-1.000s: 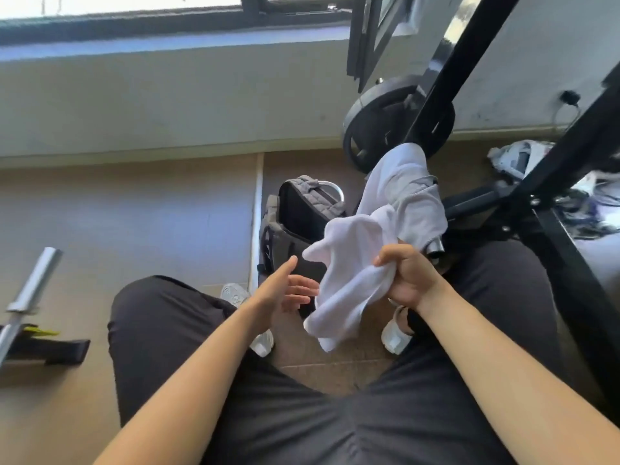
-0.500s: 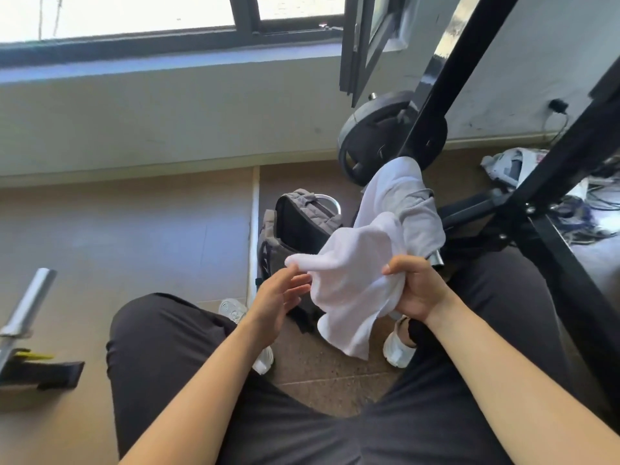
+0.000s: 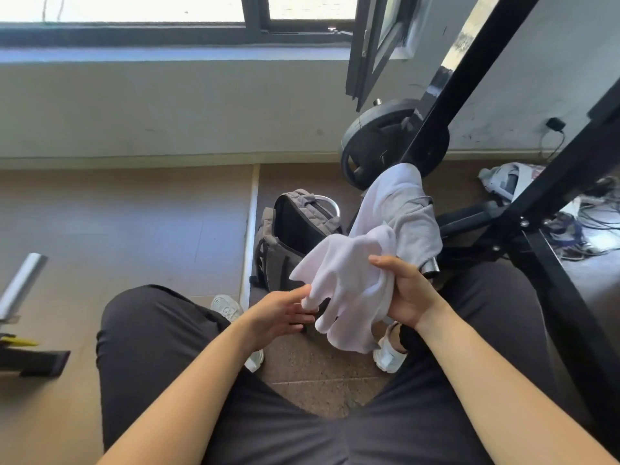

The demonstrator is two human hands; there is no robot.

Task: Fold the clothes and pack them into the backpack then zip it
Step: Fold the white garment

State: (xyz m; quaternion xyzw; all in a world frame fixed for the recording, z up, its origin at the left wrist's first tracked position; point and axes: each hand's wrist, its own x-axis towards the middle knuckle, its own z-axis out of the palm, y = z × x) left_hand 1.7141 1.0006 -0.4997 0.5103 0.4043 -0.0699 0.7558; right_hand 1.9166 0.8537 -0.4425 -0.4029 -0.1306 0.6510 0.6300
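on the floor (image 3: 134, 223) an open backpack (image 3: 272, 260) stands; right hand (image 3: 406, 293) grips a white garment (image 3: 345, 280), left hand (image 3: 280, 312) touches it, fingers straight.

Lit strongly by daylight from the window (image 3: 134, 8) along the top, blown out there to flat white. Flared in a pale streak down the black slanted bar (image 3: 463, 52). Fell evenly on wall (image 3: 167, 109) and floor (image 3: 117, 213), with only soft shadow between the dark trousers (image 3: 151, 347). Left the white garment (image 3: 345, 280) bright, folds readable. Bowed straight lines toward the edges; looked slightly soft and smeared throughout.
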